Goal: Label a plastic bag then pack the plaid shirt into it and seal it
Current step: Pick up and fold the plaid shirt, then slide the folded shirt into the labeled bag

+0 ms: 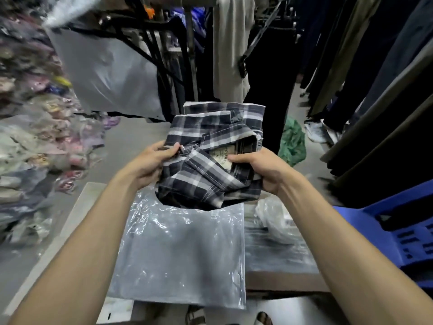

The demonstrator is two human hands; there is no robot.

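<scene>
A folded dark grey and white plaid shirt (210, 146) is held up in front of me, its collar label facing me. My left hand (152, 160) grips its left side and my right hand (262, 167) grips its right side by the collar. Below the shirt lies a clear plastic bag (182, 254), flat on the work surface with its far edge under the shirt's lower fold. I cannot tell whether the shirt's bottom is inside the bag's mouth. No label on the bag can be made out.
A pile of bagged garments (35, 137) fills the left side. A large plastic sheet (105, 73) hangs at the back left. Dark clothes hang on racks (375, 90) to the right, with a blue plastic crate (398, 231) below. Crumpled plastic (271, 216) lies right of the bag.
</scene>
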